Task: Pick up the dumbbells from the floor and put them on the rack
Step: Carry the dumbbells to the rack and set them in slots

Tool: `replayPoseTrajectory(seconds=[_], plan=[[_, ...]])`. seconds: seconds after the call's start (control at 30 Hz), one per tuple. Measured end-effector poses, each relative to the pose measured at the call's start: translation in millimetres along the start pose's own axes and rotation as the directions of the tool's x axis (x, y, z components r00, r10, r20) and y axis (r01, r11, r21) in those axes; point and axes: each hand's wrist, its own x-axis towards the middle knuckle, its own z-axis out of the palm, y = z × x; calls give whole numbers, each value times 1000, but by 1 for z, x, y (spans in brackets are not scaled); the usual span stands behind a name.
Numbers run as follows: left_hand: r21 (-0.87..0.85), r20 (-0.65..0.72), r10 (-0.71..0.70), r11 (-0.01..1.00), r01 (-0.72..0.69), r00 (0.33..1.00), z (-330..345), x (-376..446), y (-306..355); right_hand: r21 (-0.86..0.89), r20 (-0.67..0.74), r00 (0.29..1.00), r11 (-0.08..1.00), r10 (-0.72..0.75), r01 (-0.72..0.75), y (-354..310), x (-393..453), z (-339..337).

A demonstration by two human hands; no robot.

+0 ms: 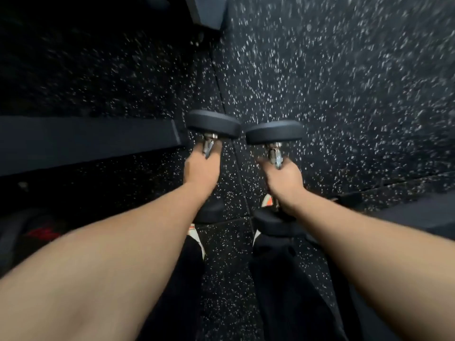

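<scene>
My left hand is shut around the chrome handle of a black round-headed dumbbell, whose far head points away from me. My right hand grips the handle of a second black dumbbell the same way. Both dumbbells hang side by side above the speckled floor, their far heads almost touching; their near heads show only partly below my wrists. A dark rack beam runs in from the left, ending just beside the left dumbbell's head. The picture is motion-blurred.
Black rubber floor with white flecks fills the right and middle. A grey block-shaped foot or frame part sits at the top centre. My dark trousers and light shoes show below. Dim dark shapes lie under the beam at left.
</scene>
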Motion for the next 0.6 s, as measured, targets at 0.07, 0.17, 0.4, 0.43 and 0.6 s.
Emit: replayPoseTrajectory(seconds=[0.07, 0.17, 0.4, 0.43, 0.6], plan=[[-35, -26, 0, 999, -1, 1000, -21, -30, 18, 27, 15, 1000, 1000, 14, -14, -23, -32, -20], [-84, -61, -18, 996, 13, 998, -55, -82, 43, -15, 33, 999, 999, -41, 42, -66, -80, -52], [-290, -199, -159, 952, 96, 967, -143, -223, 71, -196, 165, 972, 960, -167, 198, -162, -203, -106], [-353, -215, -180, 931, 95, 960, -154, -242, 70, -226, 188, 963, 945, -194, 235, -174, -220, -109], [-559, -318, -301, 825, 78, 899, -210, -334, 58, -358, 365, 883, 831, -296, 426, -216, -302, -106]])
